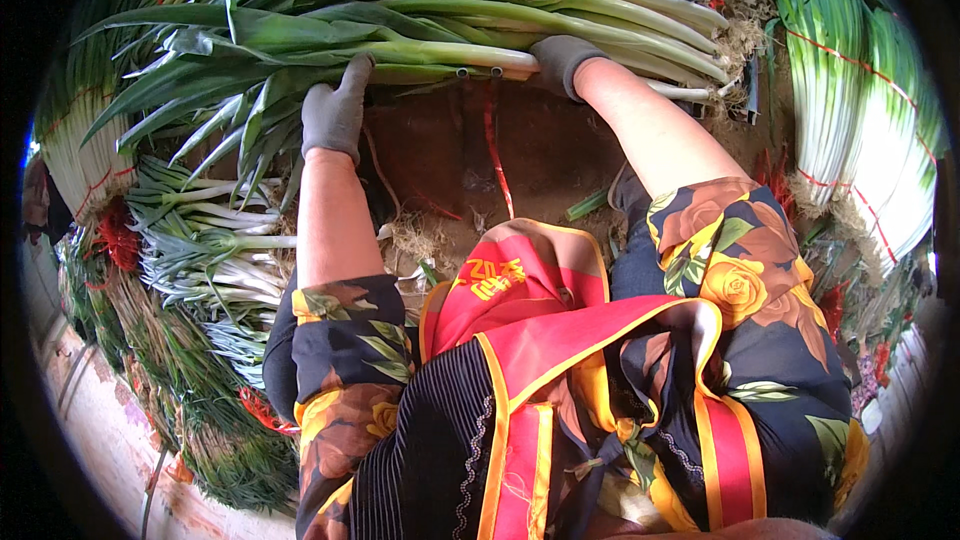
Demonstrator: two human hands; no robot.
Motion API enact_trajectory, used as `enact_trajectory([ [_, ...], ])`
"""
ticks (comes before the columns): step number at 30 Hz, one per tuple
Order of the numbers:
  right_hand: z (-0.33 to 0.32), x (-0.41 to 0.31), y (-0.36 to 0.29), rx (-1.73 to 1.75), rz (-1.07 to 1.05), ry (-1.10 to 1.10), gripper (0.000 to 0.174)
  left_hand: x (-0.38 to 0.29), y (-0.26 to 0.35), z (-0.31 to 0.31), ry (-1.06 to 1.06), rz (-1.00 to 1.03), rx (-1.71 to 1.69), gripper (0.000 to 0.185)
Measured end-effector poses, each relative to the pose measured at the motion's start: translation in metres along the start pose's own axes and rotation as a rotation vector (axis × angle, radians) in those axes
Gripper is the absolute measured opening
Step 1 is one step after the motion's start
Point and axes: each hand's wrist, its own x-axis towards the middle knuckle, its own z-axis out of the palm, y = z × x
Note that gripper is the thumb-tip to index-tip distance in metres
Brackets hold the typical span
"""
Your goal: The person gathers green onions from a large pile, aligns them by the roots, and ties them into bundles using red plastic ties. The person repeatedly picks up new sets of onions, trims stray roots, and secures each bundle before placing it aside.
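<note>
A pile of long green onions or leeks [465, 7] lies crosswise before me, leaves to the left, white ends and roots to the right. My left hand [337, 111], in a grey glove, is at the near side of the leafy part, its thumb up against a stalk. My right hand [564, 64], gloved too, rests against the white part of the nearest stalk, fingers partly hidden by it. Below the stalks, between the hands, a red tape [493, 142] hangs down beside ends of metal tubes [478, 73].
Tied bundles of green onions stand at the right [825, 90] and at the left [82, 142]. Smaller loose onions [217, 240] lie at the left, with bundled greens [217, 405] below. Red ties [120, 232] and root scraps [420, 236] lie about.
</note>
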Motion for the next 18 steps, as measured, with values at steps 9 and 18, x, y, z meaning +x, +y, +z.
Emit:
enact_trajectory([
  [9,-0.014,-0.007,-0.010,-0.039,0.017,-0.074,0.032,0.022,-0.003,0.001,-0.287,-0.156,-0.562,0.061],
  [18,0.009,-0.001,-0.038,-0.081,0.176,-0.123,0.026,0.060,-0.085,0.018,-0.471,-0.129,-0.851,0.052],
])
